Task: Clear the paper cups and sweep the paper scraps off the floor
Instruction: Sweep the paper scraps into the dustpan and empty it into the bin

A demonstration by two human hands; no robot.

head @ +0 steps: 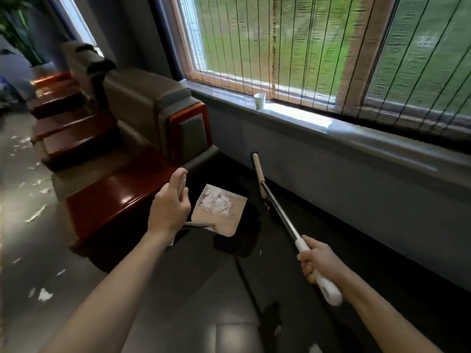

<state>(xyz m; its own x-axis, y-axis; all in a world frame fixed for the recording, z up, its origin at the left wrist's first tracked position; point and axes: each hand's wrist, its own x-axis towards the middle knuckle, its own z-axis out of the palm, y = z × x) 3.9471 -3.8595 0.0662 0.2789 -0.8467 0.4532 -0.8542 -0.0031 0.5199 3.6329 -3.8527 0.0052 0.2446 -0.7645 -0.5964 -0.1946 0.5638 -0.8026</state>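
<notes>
Just under the window, one white paper cup (259,100) stands upright on the grey window sill (300,119), close to the bottom edge of the slatted blind (280,47).

Lower down, the left hand (169,207) has its fingers wrapped round the pale upright handle of a dustpan (224,220). The dustpan hangs tilted over the dark floor (178,289), with a heap of white paper scraps (218,202) lying in it.

The right hand (318,261) is clenched round the white grip of a broom (280,212). Its metal shaft slants away to a beige end close to the grey wall (331,179); whether that end touches the wall cannot be told.

Between the dustpan and the open floor on the left stands a grey sofa (142,103) with a glossy red wooden base (112,202), one of a row running back toward a green plant (15,26). Beyond that furniture, more loose scraps (35,215) lie scattered over the floor along the left side. A few small white bits also lie near the person's forearms.
</notes>
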